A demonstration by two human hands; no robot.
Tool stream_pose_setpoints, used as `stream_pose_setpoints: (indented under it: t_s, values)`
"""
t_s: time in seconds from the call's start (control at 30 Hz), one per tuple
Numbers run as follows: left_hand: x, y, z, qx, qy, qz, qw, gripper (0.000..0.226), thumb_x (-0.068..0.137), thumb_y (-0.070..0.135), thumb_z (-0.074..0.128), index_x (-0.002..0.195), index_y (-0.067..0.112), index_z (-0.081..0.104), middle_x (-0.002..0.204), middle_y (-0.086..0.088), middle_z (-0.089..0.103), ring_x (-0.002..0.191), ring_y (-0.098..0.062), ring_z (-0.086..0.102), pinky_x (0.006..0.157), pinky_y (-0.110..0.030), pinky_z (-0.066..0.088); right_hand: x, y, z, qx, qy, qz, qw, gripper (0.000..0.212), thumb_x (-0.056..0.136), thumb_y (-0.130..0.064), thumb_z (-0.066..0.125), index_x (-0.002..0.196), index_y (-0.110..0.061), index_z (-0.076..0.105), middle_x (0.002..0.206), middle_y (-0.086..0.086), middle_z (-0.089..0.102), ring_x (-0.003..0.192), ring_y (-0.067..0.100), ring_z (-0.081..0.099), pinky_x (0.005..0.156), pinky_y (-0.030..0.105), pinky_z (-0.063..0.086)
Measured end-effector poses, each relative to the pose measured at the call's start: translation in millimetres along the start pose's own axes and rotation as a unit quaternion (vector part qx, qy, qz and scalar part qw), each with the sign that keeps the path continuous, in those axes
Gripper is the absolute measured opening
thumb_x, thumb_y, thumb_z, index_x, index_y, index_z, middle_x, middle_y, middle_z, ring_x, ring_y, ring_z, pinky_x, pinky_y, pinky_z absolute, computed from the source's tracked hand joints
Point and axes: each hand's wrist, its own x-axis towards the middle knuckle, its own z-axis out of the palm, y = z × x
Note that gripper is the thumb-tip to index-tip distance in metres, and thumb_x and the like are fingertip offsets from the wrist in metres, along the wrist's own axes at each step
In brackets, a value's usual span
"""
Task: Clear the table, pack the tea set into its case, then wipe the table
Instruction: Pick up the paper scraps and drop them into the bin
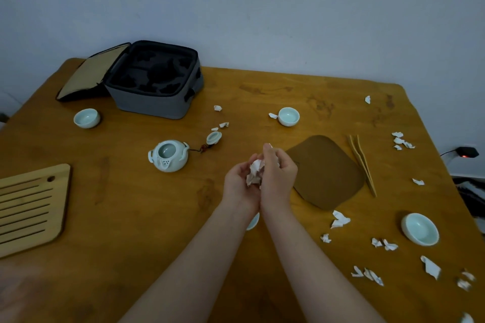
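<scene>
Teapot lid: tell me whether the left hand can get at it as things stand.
Probably not yet. The way to the teapot lid looks clear, but the left hand is cupped around crumpled paper scraps together with the right hand.

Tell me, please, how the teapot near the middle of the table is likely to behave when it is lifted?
The teapot looks like glazed ceramic, so probably fragile and a bit slippery. Its lid lies apart on the table, seemingly tied on by a cord, so it would likely drag or swing.
</scene>
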Motion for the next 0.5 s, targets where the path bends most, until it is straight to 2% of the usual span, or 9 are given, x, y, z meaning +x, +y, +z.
stream_pose_setpoints:
  t_s: [0.1, 0.17, 0.27, 0.33, 0.4, 0.5]
  values:
    - [-10.4, -9.6, -2.0, 0.025, -0.007, 0.012, 1.0, 0.037, 0.099, 0.018, 0.039, 0.125, 0.005, 0.062, 0.107, -0.017, 0.068, 0.091, -0.027, 0.068, 0.064, -0.035, 0.055, -9.3, -3.0, -8.0, 0.02, 0.007, 0.004, 1.0, 0.034, 0.094, -0.017, 0.057, 0.063, -0.005, 0.06, 0.061, 0.009, 0.06, 0.06, 0.019, 0.055, 0.054, 0.029, 0.046]
    - [-18.5, -16.0, -2.2, 0.037, -0.012, 0.025, 0.999, 0.036, 0.099, 0.017, 0.038, 0.121, 0.003, 0.062, 0.098, -0.017, 0.069, 0.085, -0.025, 0.068, 0.059, -0.032, 0.057, -15.9, -5.9, -13.2, 0.03, 0.013, 0.009, 0.999, 0.034, 0.093, -0.018, 0.058, 0.062, -0.005, 0.063, 0.066, 0.014, 0.062, 0.064, 0.023, 0.057, 0.059, 0.035, 0.047]
    - [-28.1, -25.6, -2.6, 0.045, -0.023, 0.04, 0.998, 0.032, 0.099, 0.017, 0.038, 0.109, 0.001, 0.065, 0.079, -0.013, 0.069, 0.071, -0.022, 0.069, 0.055, -0.028, 0.056, -23.9, -7.6, -21.5, 0.053, 0.01, 0.019, 0.998, 0.042, 0.094, -0.026, 0.059, 0.055, -0.015, 0.067, 0.065, 0.01, 0.066, 0.065, 0.023, 0.062, 0.065, 0.038, 0.052]
    - [-33.2, -32.9, -4.2, 0.039, -0.031, 0.051, 0.997, 0.031, 0.099, 0.019, 0.038, 0.102, 0.002, 0.064, 0.072, -0.012, 0.069, 0.063, -0.021, 0.069, 0.054, -0.027, 0.055, -30.4, -10.3, -27.5, 0.075, -0.001, 0.034, 0.997, 0.046, 0.095, -0.036, 0.057, 0.056, -0.015, 0.069, 0.067, 0.01, 0.069, 0.067, 0.023, 0.067, 0.067, 0.037, 0.055]
    - [-35.7, -42.2, -5.9, 0.016, -0.037, 0.057, 0.998, 0.034, 0.099, 0.023, 0.039, 0.112, 0.004, 0.064, 0.084, -0.014, 0.07, 0.074, -0.024, 0.07, 0.062, -0.032, 0.056, -34.3, -11.3, -35.2, 0.083, -0.007, 0.04, 0.996, 0.047, 0.095, -0.038, 0.057, 0.057, -0.014, 0.07, 0.073, 0.011, 0.071, 0.072, 0.023, 0.07, 0.069, 0.036, 0.057]
    - [-40.7, -59.3, -8.5, -0.035, -0.059, 0.059, 0.996, 0.036, 0.1, 0.028, 0.041, 0.114, 0.006, 0.066, 0.099, -0.015, 0.071, 0.095, -0.027, 0.067, 0.08, -0.038, 0.054, -42.1, -15.9, -51.7, 0.064, -0.008, 0.018, 0.998, 0.047, 0.098, -0.025, 0.054, 0.054, -0.015, 0.068, 0.07, 0.005, 0.071, 0.072, 0.017, 0.07, 0.066, 0.028, 0.056]
